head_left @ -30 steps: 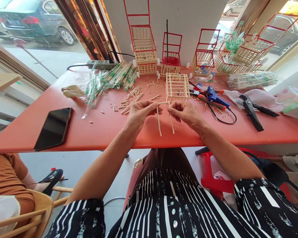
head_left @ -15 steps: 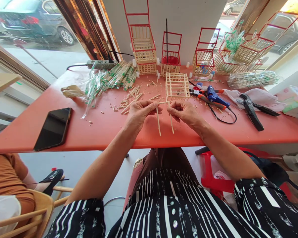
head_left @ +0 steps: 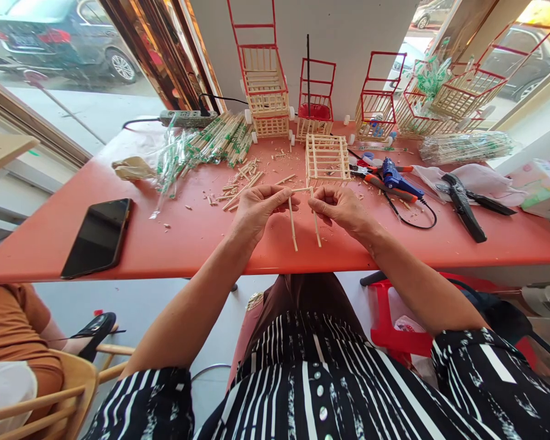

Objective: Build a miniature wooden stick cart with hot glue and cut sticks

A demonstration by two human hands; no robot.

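Nothing visible has shifted in the last second: the left hand and right hand keep the same pose, which suggests a steady hold, perhaps while a joint sets. On each, thumb and fingers are closed in a pinch on a corner of the stick frame, over the table, nearer the person than the crate.

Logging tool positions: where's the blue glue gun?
Head view, right of centre: the blue glue gun lies on the red table beyond the right hand, overlapping orange-handled pliers.
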